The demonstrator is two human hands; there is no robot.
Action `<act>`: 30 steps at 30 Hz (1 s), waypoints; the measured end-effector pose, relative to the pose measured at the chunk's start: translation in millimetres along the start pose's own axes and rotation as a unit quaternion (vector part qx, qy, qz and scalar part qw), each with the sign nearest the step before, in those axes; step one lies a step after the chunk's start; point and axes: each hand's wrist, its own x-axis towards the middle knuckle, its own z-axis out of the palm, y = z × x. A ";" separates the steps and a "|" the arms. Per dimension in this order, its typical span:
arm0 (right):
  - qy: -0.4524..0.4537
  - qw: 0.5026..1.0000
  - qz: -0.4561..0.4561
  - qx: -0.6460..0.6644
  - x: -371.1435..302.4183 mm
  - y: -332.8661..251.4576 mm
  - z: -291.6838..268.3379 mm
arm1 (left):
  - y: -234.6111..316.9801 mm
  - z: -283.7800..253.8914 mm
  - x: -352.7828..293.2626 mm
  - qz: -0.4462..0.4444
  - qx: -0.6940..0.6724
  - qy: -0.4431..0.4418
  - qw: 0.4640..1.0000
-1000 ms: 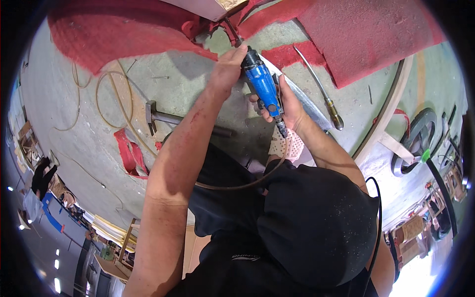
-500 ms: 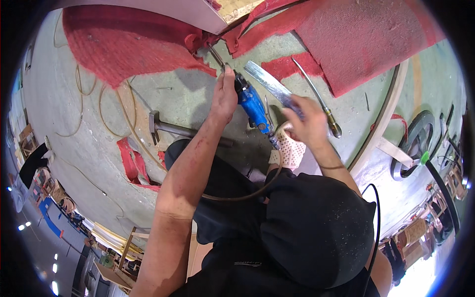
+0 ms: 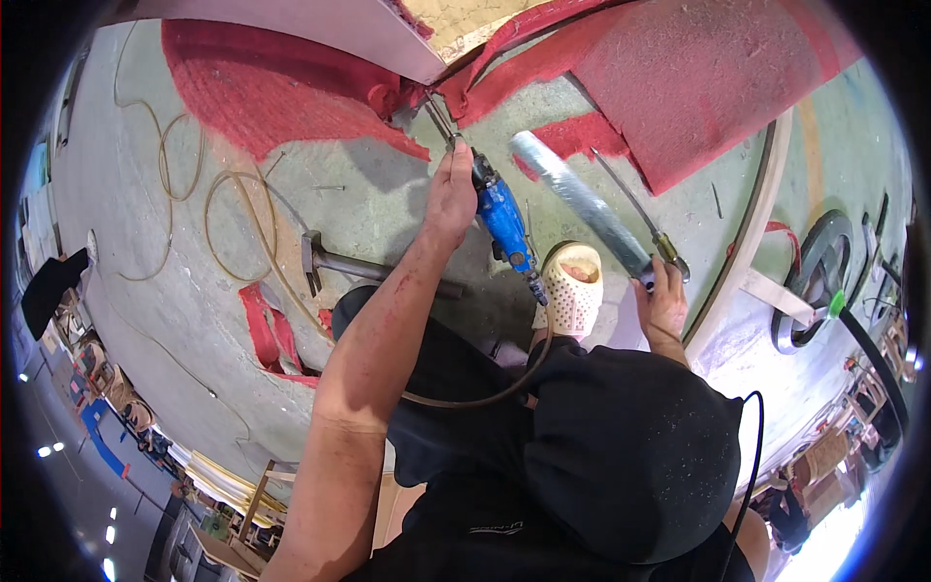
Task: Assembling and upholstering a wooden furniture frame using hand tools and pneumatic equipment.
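Note:
My left hand (image 3: 450, 202) is closed round the front part of a blue air tool (image 3: 504, 218) with a hose at its back end. Slim metal rods (image 3: 441, 118) reach from that hand to the torn red carpet edge. Low on the right, my right hand (image 3: 663, 303) has its fingers round the dark end of a long, shiny silver blade-like tool (image 3: 582, 199), which is blurred. Beside this tool lies a long thin-shafted tool with a yellow-and-dark handle (image 3: 669, 254), close to my right fingertips. My light perforated clog (image 3: 570, 296) stands between the hands.
Red carpet (image 3: 698, 87) covers a panel at the upper right, and more carpet (image 3: 281, 87) hangs at the upper left. A hammer (image 3: 364, 267) lies left of the clog. Hose loops (image 3: 233, 209) and red scraps (image 3: 267, 330) lie on the floor. A curved wooden strip (image 3: 761, 204) runs along the right.
My right hand has moved right and back toward me, bringing the silver blade-like tool with it. My left hand stays on the air tool. The view has shifted slightly.

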 end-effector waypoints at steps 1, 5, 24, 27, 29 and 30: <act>0.018 1.000 0.015 -0.019 -2.6 1.4 -5.9 | 0.1 2.7 0.8 0.008 -0.005 -0.002 1.000; 0.091 0.995 -0.021 0.032 1.2 -28.1 -40.2 | -0.6 8.8 4.0 -0.010 -0.003 0.005 1.000; -0.389 0.613 0.195 0.659 95.1 -198.9 31.9 | 11.7 8.4 20.8 0.065 0.169 0.019 0.983; -0.358 0.643 0.182 0.652 96.5 -196.7 38.3 | 15.0 4.0 20.1 0.037 0.245 0.018 0.969; -0.344 0.652 0.190 0.648 96.2 -195.9 42.0 | 15.9 2.3 21.8 0.038 0.260 0.020 0.965; -0.343 0.651 0.188 0.650 95.9 -196.2 43.3 | 16.0 1.9 22.9 0.041 0.267 0.025 0.963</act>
